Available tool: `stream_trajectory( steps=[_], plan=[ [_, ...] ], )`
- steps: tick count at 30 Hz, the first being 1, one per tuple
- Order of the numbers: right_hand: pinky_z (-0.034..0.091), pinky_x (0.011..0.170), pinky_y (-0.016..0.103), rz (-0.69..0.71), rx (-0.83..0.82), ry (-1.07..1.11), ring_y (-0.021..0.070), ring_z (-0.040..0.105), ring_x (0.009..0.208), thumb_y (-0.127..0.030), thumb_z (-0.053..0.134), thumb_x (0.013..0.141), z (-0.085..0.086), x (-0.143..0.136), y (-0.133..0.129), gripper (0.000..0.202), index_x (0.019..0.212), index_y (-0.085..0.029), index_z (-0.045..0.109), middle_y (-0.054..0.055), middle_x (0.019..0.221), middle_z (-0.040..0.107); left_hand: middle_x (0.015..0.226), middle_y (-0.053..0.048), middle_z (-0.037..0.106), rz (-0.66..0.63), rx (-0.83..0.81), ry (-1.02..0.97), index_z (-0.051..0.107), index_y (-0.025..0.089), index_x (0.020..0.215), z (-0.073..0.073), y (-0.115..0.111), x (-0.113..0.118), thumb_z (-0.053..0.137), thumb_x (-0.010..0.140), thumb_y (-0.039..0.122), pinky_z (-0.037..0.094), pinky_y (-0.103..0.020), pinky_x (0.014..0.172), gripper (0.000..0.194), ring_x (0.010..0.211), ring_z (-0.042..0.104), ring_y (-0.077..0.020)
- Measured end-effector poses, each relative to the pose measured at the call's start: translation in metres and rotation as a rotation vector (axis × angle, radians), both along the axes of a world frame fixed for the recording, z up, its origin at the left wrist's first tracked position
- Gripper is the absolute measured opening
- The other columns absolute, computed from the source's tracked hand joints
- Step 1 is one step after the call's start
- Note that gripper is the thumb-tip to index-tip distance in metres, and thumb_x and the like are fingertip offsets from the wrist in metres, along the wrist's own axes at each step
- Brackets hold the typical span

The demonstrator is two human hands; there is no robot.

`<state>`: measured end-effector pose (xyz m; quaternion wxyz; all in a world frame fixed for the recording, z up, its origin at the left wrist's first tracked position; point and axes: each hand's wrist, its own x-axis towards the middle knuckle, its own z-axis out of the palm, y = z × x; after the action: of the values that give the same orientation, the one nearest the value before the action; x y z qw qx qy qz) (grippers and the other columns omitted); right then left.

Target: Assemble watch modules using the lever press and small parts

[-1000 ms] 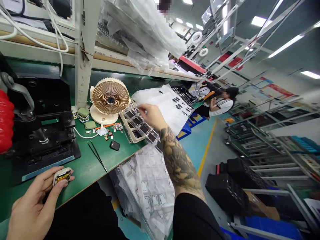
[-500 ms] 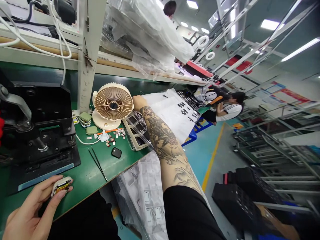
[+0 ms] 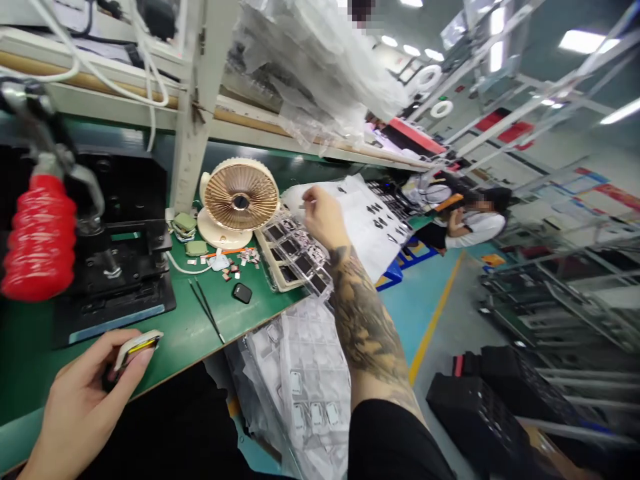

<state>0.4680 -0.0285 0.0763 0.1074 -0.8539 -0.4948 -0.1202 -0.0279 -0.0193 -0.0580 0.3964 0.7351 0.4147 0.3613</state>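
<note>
Between the thumb and fingers of my left hand (image 3: 103, 387) is a small white-rimmed device casing (image 3: 137, 345) with a yellow part inside, held over the bench's front edge. My right hand (image 3: 323, 213) is raised above a clear plastic tray (image 3: 300, 257) of small parts, right of the beige fan (image 3: 241, 200). Its fingers are bent together; whatever they hold, if anything, is too small to name. Black tweezers (image 3: 206, 310) and a black square piece (image 3: 242, 293) lie on the green bench between my hands.
At the left stands a black press with a red handle (image 3: 40, 237). Small green packs (image 3: 185, 223) and scattered bits lie by the fan. White sheeting (image 3: 357, 220) with black parts is beyond my right hand. Clear trays (image 3: 315, 360) hang below the bench edge. A person (image 3: 480, 223) sits farther off.
My right hand has come back from behind the fan's right side and now shows above the tray. My left hand has tilted the casing. The view has shifted left, bringing in the red handle.
</note>
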Motion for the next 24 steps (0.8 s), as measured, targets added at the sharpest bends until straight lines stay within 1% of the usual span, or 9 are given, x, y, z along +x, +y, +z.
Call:
stream_trajectory(
  steps=[1, 3, 5, 9, 12, 14, 16, 19, 24],
  plan=[
    [0.06, 0.101, 0.04, 0.037, 0.069, 0.017, 0.0261, 0.075, 0.111, -0.012, 0.045, 0.105, -0.001, -0.018, -0.014, 0.03, 0.125, -0.019, 0.066, 0.014, 0.122, 0.079, 0.102, 0.0, 0.083, -0.043, -0.028, -0.036, 0.084, 0.029, 0.11, 0.004, 0.0, 0.002, 0.083, 0.101, 0.056, 0.059, -0.022, 0.065, 0.028, 0.079, 0.076, -0.0176],
    [0.063, 0.087, 0.039, 0.242, 0.386, 0.159, 0.0247, 0.076, 0.099, -0.024, 0.06, 0.107, -0.007, -0.061, -0.038, 0.015, 0.12, -0.024, 0.067, 0.009, 0.111, 0.079, 0.108, -0.003, 0.083, -0.117, -0.1, -0.12, 0.086, 0.028, 0.11, 0.011, 0.001, 0.005, 0.081, 0.104, 0.044, 0.061, -0.026, 0.077, 0.018, 0.088, 0.077, -0.0191],
    [0.065, 0.086, 0.043, 0.417, 0.525, 0.307, 0.0252, 0.078, 0.096, -0.031, 0.072, 0.107, -0.018, -0.112, -0.055, 0.011, 0.117, -0.029, 0.07, 0.007, 0.107, 0.079, 0.112, -0.006, 0.084, -0.137, -0.198, -0.171, 0.087, 0.026, 0.113, 0.014, 0.001, 0.007, 0.076, 0.109, 0.042, 0.063, -0.029, 0.082, 0.019, 0.093, 0.08, -0.0209],
    [0.067, 0.085, 0.049, 0.755, 0.442, 0.623, 0.0266, 0.079, 0.094, -0.02, 0.073, 0.107, -0.043, -0.211, -0.059, 0.018, 0.118, -0.034, 0.072, 0.005, 0.102, 0.081, 0.1, -0.003, 0.085, -0.141, -0.322, -0.176, 0.083, 0.025, 0.13, 0.012, 0.001, 0.007, 0.071, 0.113, 0.039, 0.061, -0.027, 0.082, 0.025, 0.087, 0.079, -0.0174],
    [0.065, 0.082, 0.046, 0.886, 0.369, 0.762, 0.0245, 0.077, 0.09, -0.016, 0.07, 0.108, -0.059, -0.257, -0.045, 0.018, 0.114, -0.032, 0.07, 0.004, 0.1, 0.081, 0.093, 0.002, 0.083, -0.131, -0.298, -0.166, 0.076, 0.029, 0.151, 0.009, -0.001, 0.004, 0.071, 0.114, 0.036, 0.059, -0.025, 0.087, 0.038, 0.084, 0.075, -0.0142],
    [0.064, 0.082, 0.042, 0.914, 0.313, 0.809, 0.0226, 0.075, 0.092, -0.016, 0.068, 0.11, -0.066, -0.268, -0.036, 0.013, 0.111, -0.03, 0.068, 0.003, 0.1, 0.079, 0.092, 0.003, 0.083, -0.124, -0.286, -0.174, 0.072, 0.031, 0.157, 0.009, -0.001, 0.003, 0.071, 0.115, 0.036, 0.058, -0.024, 0.088, 0.043, 0.083, 0.075, -0.0135],
    [0.062, 0.083, 0.039, 0.942, 0.245, 0.841, 0.0207, 0.074, 0.093, -0.016, 0.066, 0.111, -0.068, -0.268, -0.03, 0.011, 0.109, -0.027, 0.067, 0.003, 0.1, 0.077, 0.093, 0.003, 0.082, -0.122, -0.276, -0.175, 0.072, 0.031, 0.158, 0.009, 0.0, 0.003, 0.069, 0.115, 0.036, 0.058, -0.023, 0.086, 0.043, 0.084, 0.075, -0.0135],
    [0.061, 0.084, 0.037, 0.993, 0.177, 0.86, 0.0194, 0.072, 0.095, -0.014, 0.063, 0.111, -0.064, -0.26, -0.028, 0.013, 0.107, -0.026, 0.065, 0.003, 0.102, 0.076, 0.102, 0.0, 0.082, -0.153, -0.234, -0.145, 0.073, 0.03, 0.154, 0.011, 0.001, 0.003, 0.065, 0.117, 0.035, 0.058, -0.024, 0.087, 0.039, 0.087, 0.076, -0.0145],
    [0.061, 0.085, 0.039, 0.999, 0.199, 0.85, 0.0205, 0.073, 0.095, -0.015, 0.065, 0.11, -0.056, -0.252, -0.026, 0.013, 0.109, -0.027, 0.066, 0.004, 0.102, 0.077, 0.11, -0.002, 0.083, -0.177, -0.182, -0.121, 0.073, 0.03, 0.152, 0.013, 0.002, 0.003, 0.062, 0.119, 0.038, 0.059, -0.027, 0.096, 0.036, 0.097, 0.077, -0.018]
  ],
)
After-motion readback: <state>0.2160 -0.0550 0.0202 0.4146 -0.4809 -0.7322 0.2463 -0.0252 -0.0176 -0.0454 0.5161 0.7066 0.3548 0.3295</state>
